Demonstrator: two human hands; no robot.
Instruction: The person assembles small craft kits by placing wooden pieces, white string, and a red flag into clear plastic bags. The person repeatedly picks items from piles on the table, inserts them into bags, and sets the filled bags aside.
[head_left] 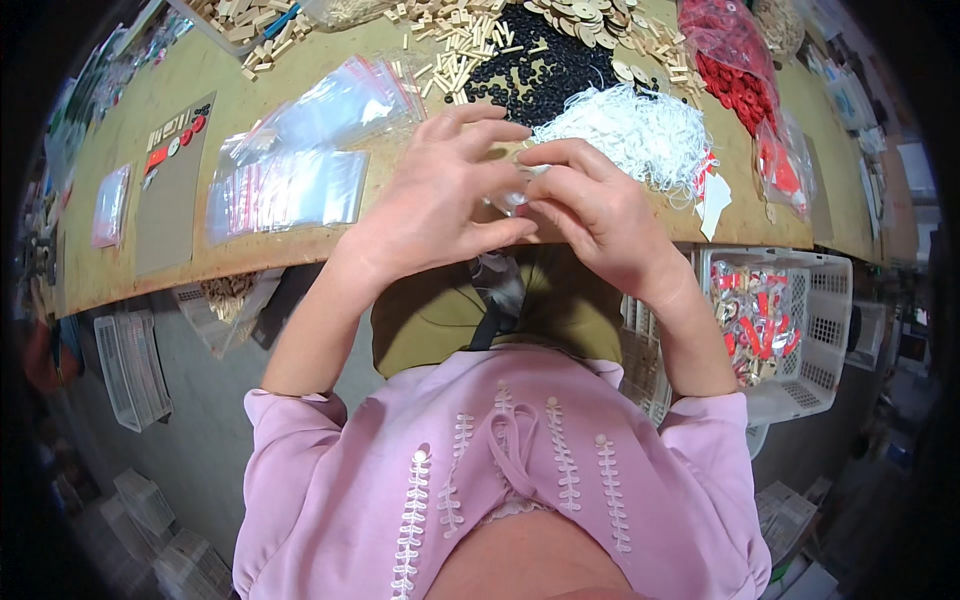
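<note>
Above the table's front edge, my two hands meet. My left hand (440,190) curves round a small clear plastic bag (512,203), its thumb below and its fingers above. My right hand (595,205) pinches at the same bag from the other side, fingers closed. A small pale piece (536,170) shows beside my right fingertips; its kind is not clear. The bag's contents are mostly hidden by my fingers. Just beyond my right hand lies a heap of white strings (635,138). Clear zip bags (290,190) lie left of my left hand.
Wooden sticks (450,60), black beads (535,65), wooden discs (590,20) and a bag of red pieces (735,75) lie at the back. A board with sample pieces (170,215) lies left. A white crate (815,345) of packed bags stands below right.
</note>
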